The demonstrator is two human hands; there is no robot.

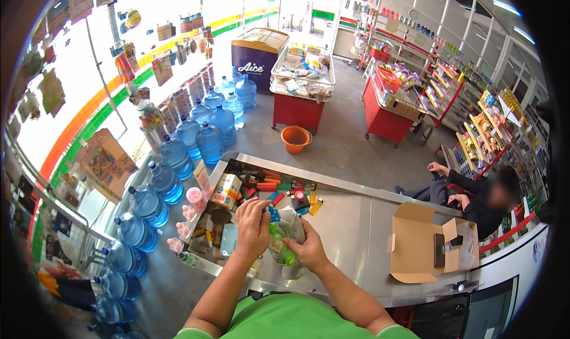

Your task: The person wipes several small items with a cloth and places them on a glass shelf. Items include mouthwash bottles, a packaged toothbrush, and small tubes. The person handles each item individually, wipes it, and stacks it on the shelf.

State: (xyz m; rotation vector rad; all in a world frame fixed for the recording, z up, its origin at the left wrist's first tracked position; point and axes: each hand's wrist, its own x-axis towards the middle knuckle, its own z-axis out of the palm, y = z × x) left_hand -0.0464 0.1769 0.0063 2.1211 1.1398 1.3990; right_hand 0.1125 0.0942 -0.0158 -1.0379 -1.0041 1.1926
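Observation:
My right hand [310, 248] grips a crumpled clear and green plastic bag [282, 245] from its right side, above the near part of the steel counter [340, 232]. At the bag's upper left, my left hand [253, 230] is raised with fingers bent, close to a small blue item [273, 213]; whether the fingertips pinch it I cannot tell. Behind the hands lie several coloured lighters [316, 206] and a dark round-topped item with a red cap [299, 197]. A white and yellow box [226, 191] stands left of them, and a pale blue flat case [229, 239] lies beside my left wrist.
An open cardboard box [414, 245] sits at the counter's right, holding a dark wallet-like item [439, 250]. A seated person [476, 201] is beyond it. Large blue water bottles [172, 156] line the left floor. An orange bucket [295, 139] stands past the counter, before a red-based wire bin [297, 111].

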